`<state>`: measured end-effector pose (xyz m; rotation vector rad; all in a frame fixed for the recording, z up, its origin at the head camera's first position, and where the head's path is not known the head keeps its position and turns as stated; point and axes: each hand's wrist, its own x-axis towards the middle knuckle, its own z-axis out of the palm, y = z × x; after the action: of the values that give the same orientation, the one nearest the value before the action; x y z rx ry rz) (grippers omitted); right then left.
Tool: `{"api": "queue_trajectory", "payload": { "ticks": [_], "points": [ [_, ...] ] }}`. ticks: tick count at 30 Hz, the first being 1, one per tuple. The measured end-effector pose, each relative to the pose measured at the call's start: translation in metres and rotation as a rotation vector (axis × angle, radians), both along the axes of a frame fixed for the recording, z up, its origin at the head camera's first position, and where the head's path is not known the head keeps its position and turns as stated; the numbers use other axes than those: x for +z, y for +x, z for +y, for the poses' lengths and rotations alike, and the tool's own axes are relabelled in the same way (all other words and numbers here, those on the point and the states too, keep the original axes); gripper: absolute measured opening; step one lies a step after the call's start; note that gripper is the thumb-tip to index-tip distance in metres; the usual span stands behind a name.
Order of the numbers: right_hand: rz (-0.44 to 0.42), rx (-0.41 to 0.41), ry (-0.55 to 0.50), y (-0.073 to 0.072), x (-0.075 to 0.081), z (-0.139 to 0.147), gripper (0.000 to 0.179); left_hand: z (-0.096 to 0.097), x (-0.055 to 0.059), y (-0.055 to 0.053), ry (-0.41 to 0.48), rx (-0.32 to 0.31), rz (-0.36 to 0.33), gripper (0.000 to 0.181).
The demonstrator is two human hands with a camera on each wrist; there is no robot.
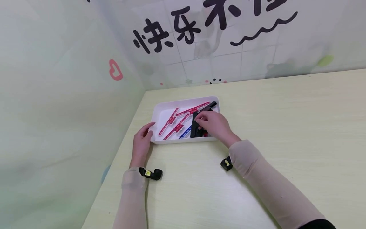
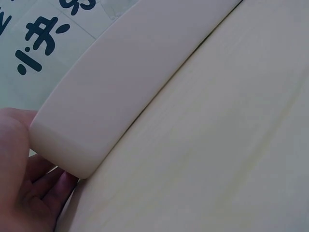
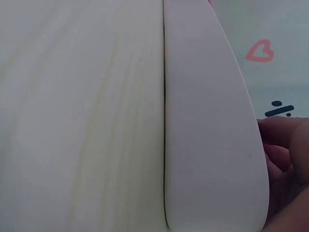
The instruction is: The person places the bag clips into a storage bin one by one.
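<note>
A white shallow tray (image 1: 168,142) stands on the table, its long front wall large in both wrist views. My left hand (image 1: 141,143) grips its front left corner, thumb by the rim and the other fingers outside the wall. Over the tray's right side, my right hand (image 1: 214,124) pinches at a black angular object (image 1: 194,128) with curled fingers, which hide part of it. To the left lie several red strips (image 1: 168,121) with white marks and a small red piece at the middle. A blue strip (image 1: 185,132) with similar marks lies partly under the black object.
The pale wooden table (image 1: 286,133) extends to the right and in front of the tray. Behind it stands a wall (image 1: 243,60) with black characters. Another wall (image 1: 71,95) with a pink heart runs along the left table edge. Both wrists wear small black cameras (image 1: 155,174).
</note>
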<state>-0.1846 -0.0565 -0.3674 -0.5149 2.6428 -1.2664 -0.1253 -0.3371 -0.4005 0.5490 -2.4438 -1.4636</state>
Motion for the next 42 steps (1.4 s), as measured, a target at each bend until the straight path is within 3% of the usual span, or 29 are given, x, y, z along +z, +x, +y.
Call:
{"api": "queue_trajectory", "payload": {
  "ticks": [15,42],
  "points": [
    [0.046,0.038,0.151,0.002,0.0014,-0.0033,0.022,0.0006,-0.0006,0.0005,-0.009,0.003,0.007,0.033],
    [0.11,0.139,0.202,0.0008,0.0007,-0.0008,0.028,0.0003,0.0,0.0005,-0.003,0.001,0.007,0.033]
  ]
}}
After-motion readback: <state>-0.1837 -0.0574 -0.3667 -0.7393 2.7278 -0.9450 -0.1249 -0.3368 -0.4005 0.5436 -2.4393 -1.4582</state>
